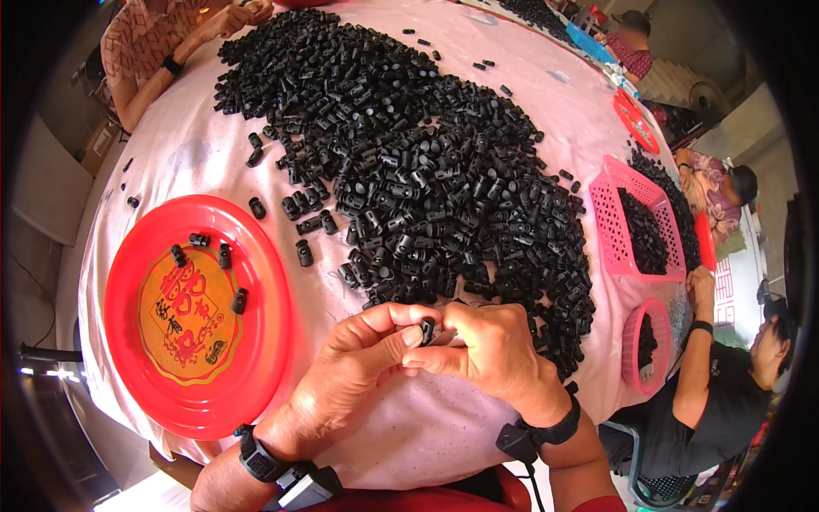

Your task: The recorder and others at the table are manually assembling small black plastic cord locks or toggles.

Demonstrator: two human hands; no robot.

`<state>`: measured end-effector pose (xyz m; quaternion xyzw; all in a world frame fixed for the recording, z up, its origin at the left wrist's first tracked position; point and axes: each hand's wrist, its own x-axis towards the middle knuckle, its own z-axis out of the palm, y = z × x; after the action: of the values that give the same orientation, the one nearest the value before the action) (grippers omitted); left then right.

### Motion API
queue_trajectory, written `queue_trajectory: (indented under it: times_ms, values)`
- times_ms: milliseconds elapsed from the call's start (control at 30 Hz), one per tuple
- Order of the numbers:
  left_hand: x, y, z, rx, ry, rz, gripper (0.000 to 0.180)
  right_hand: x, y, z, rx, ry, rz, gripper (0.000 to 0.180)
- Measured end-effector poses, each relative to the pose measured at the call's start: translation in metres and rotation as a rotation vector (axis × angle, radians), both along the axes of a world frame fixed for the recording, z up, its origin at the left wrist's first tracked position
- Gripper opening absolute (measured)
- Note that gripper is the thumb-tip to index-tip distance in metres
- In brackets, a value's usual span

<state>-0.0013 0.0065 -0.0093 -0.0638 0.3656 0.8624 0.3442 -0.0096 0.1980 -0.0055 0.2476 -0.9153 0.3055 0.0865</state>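
A pink cloth is covering the tabletop (512,94). A round red plate (136,358) with a gold middle is lying at the left, carrying four small black pieces. A pink mesh basket (607,224) is sitting at the right, holding black parts. Other people are sitting around the edge.

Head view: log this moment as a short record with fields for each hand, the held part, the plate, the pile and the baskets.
left hand: left hand pinches the small black plastic part with its fingers
right hand: right hand grips the same part from the other side
red plate: red plate to the left, four black parts lying in it
pile: heap of black parts on the pink tablecloth, just beyond the hands
baskets: pink basket and round pink basket at right, both holding black parts
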Motion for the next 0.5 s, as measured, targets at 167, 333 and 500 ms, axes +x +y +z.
queue_trajectory:
  times_ms: [167,333,500]
  values:
    - [-0.0006,0.0002,0.0039,0.019,-0.018,-0.009,0.021,-0.0003,0.001,0.005,-0.04,0.005,-0.046,0.053]
    - [0.0,-0.0002,0.0027,0.029,0.001,-0.008,0.021,-0.001,0.0013,-0.0026,-0.048,0.025,-0.054,0.057]
    - [-0.0003,0.0016,0.0014,0.024,-0.013,0.0,0.021,-0.0009,0.0017,-0.0019,-0.057,0.033,-0.051,0.057]
